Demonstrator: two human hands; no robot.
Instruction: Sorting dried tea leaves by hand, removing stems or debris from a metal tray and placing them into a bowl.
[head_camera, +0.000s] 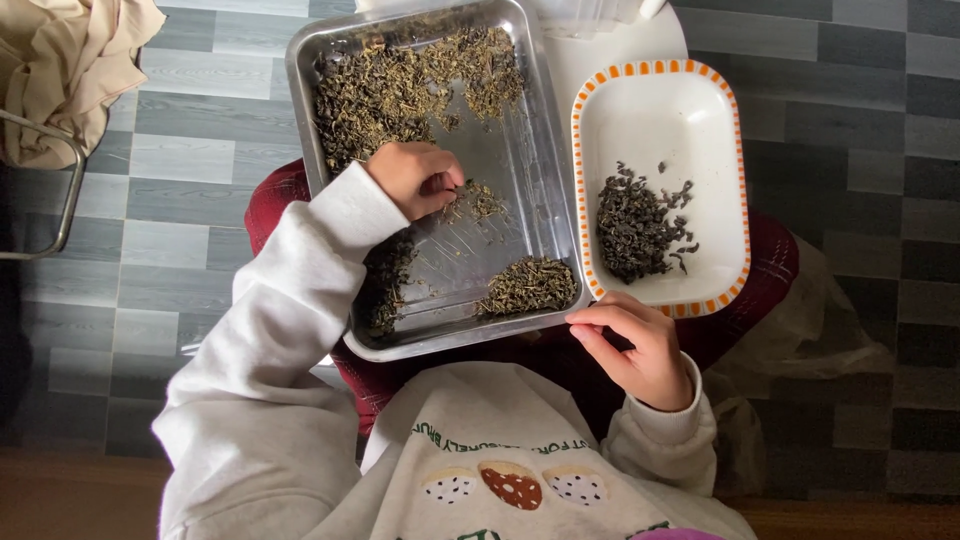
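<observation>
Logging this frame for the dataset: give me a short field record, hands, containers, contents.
left hand: inside the metal tray, fingers pinched on a small clump of dried leaves
right hand: resting at the near edge of the white dish, holding nothing visible
metal tray contents: greenish dried leaves heaped at the far end, a small pile at the near corner
white dish: orange-checked rim, holds a pile of darker leaves
support: both sit on the person's lap
floor: grey tiles

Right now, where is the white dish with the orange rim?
In the head view, the white dish sits on the right, directly beside the metal tray, just beyond the right hand. It holds a pile of dark leaves.
</observation>
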